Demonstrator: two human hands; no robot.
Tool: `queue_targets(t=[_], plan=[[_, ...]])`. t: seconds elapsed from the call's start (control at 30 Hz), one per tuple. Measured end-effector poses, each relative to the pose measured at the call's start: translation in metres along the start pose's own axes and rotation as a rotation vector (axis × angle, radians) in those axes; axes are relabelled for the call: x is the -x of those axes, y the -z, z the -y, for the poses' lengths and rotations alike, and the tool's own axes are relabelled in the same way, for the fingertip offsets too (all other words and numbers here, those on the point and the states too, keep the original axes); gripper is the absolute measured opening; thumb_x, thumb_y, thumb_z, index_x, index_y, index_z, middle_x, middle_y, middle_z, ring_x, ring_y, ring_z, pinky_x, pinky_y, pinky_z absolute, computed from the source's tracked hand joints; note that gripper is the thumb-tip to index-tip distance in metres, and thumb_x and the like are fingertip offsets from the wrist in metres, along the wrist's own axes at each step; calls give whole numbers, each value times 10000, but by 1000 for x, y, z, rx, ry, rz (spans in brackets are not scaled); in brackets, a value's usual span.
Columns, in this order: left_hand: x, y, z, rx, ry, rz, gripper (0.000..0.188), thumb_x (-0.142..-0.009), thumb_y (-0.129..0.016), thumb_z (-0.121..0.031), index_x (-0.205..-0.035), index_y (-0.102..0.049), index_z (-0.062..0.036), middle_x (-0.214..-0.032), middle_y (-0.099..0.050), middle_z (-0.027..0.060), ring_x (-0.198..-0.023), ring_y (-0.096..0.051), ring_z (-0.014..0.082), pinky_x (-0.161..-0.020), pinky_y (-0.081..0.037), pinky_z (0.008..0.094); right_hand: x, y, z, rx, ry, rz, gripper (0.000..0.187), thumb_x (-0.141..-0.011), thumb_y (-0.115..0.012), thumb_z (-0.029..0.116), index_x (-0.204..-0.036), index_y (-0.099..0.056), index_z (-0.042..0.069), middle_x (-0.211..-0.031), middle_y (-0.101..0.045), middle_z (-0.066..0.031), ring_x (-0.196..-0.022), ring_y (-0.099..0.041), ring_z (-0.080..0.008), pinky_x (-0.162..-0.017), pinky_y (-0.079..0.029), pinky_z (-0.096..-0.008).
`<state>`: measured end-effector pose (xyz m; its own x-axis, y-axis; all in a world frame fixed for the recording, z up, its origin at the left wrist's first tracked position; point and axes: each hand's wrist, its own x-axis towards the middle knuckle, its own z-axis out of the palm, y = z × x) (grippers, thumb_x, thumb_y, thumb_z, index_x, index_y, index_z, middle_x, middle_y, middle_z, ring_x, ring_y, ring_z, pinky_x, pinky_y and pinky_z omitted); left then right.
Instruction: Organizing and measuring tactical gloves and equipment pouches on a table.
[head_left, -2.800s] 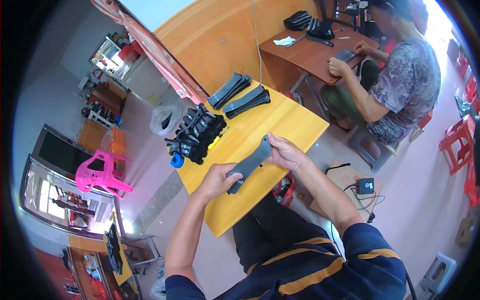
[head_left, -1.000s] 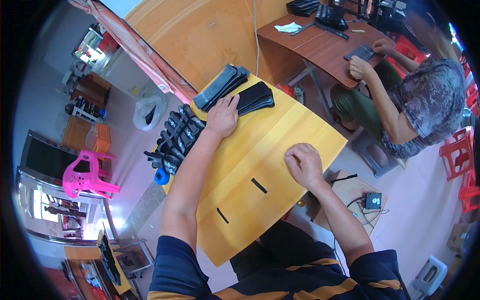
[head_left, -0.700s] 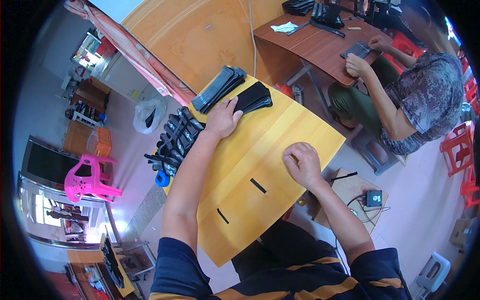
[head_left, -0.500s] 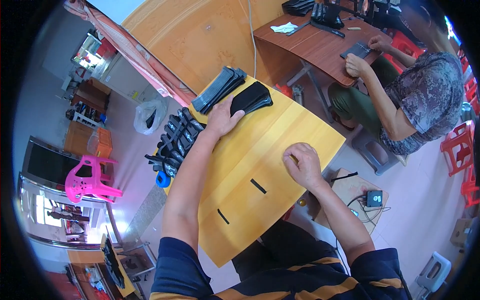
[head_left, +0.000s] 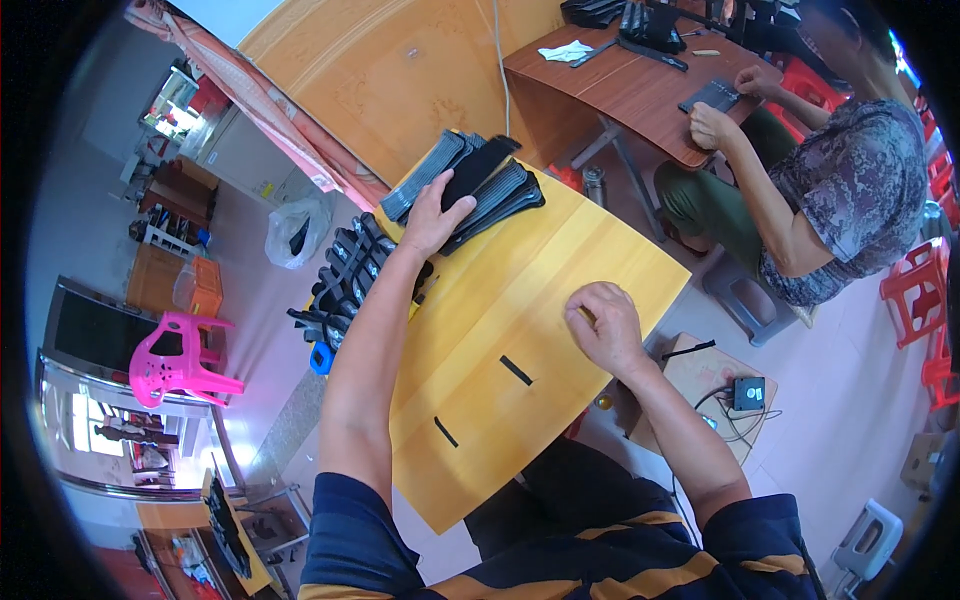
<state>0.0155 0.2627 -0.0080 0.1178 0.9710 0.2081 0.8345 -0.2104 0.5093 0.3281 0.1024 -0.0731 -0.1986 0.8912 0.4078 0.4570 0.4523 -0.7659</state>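
Note:
Near the far end of the yellow wooden table (head_left: 540, 270), my left hand (head_left: 432, 222) is closed on a flat black fabric piece (head_left: 482, 168), thumb on one side. That piece lies slanted over a stack of similar dark pieces (head_left: 505, 205). Beside them, farther left, is another stack of grey-black pieces (head_left: 428, 172). My right hand (head_left: 605, 328) rests on the table toward its right edge, fingers curled in, with nothing visible in them. Two short black strips, one in the middle (head_left: 516, 370) and one nearer me (head_left: 446, 431), lie on the tabletop.
Bundled black straps (head_left: 350, 270) and a blue tape roll (head_left: 321, 358) crowd the table's left edge. At a brown table (head_left: 600, 90) on the right, another person (head_left: 840, 200) handles a dark piece. A pink chair (head_left: 180, 358) stands left; a cardboard box (head_left: 680, 385) with cables sits right.
My left hand has taken hold of the top black piece and shifted it left across the stack, fanning the pieces beneath. My right hand has stayed in place.

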Motion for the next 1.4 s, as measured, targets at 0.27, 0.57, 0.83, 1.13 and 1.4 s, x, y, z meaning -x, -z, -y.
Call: queue_targets(t=[0.27, 0.57, 0.83, 1.13, 1.4], plan=[[8, -6, 4, -181, -6, 116, 773, -928, -632, -508, -1510, -424, -44, -1445, -500, 265, -1363, -468, 388, -1163, -353, 435, -1, 0, 1, 11, 6, -3, 36, -847, -688, 98, -856, -665, 71, -911, -675, -92, -993, -634, -312, -875, -467, -435], [13, -19, 14, -338, -68, 178, 793, -932, -621, -535, -1523, -416, -47, -1496, -472, 251, -1381, -456, 411, -1161, -360, 476, -1, 0, 1, -13, 3, -1, 45, -841, -697, 90, -862, -664, 69, -914, -669, -93, -992, -633, -316, -886, -467, -434], [3, -11, 18, -236, -81, 239, 644, -998, -568, -435, -1485, -466, -26, -1416, -551, 284, -1336, -511, 405, -1138, -389, 426, -2, -1, 2, -2, -11, 15, 46, -844, -698, 96, -860, -667, 67, -922, -665, -94, -1004, -626, -314, -895, -461, -434], [-5, -8, 14, -165, 30, 294, 595, -1020, -526, -413, -1479, -477, -36, -1424, -551, 274, -1325, -525, 407, -1130, -392, 429, -2, 1, 3, 3, -21, 21, 41, -849, -691, 97, -860, -668, 65, -924, -669, -91, -1001, -628, -307, -901, -462, -437], [6, -19, 15, -288, -62, 225, 746, -944, -656, -496, -1498, -443, -44, -1444, -531, 250, -1348, -495, 396, -1148, -385, 430, -1, -1, 2, 1, 6, 4, 41, -860, -685, 99, -866, -663, 65, -907, -666, -88, -999, -633, -307, -905, -462, -435]])
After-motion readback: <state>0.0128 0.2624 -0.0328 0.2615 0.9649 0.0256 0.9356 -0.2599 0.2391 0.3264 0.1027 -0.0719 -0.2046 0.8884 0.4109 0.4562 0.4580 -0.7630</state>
